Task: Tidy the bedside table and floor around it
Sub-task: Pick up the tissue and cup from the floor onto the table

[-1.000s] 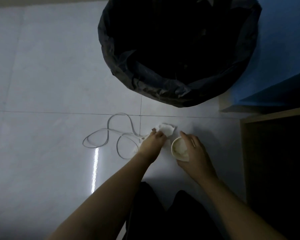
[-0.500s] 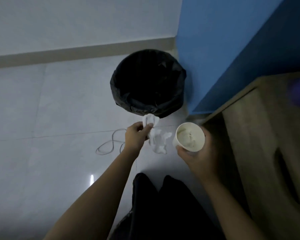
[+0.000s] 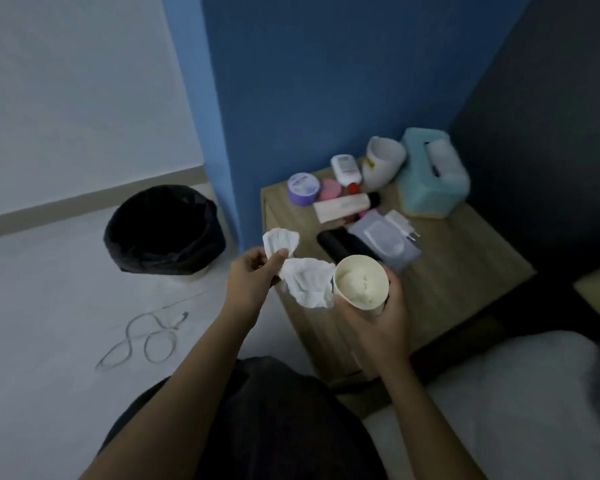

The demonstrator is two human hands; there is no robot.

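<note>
My left hand (image 3: 252,277) pinches a crumpled white tissue (image 3: 305,280) in the air, just left of the wooden bedside table (image 3: 465,271). My right hand (image 3: 378,313) grips a cream paper cup (image 3: 359,284) with crumpled paper inside, held over the table's front corner. The tissue hangs beside the cup's rim. A black-lined bin (image 3: 163,230) stands on the floor to the left. A white cable (image 3: 142,337) lies looped on the tiles.
On the table stand a teal tissue box (image 3: 430,174), a white cup (image 3: 381,164), a purple tub (image 3: 302,188), a lotion bottle (image 3: 345,169), a wipes pack (image 3: 385,237), a charger plug (image 3: 400,223) and a black cylinder (image 3: 340,245). A blue wall rises behind. White bedding (image 3: 520,403) lies at the lower right.
I have risen from the floor with the tissue in my left hand and the cup in my right. The view swung up to the bedside table; the cable stayed on the tiles.
</note>
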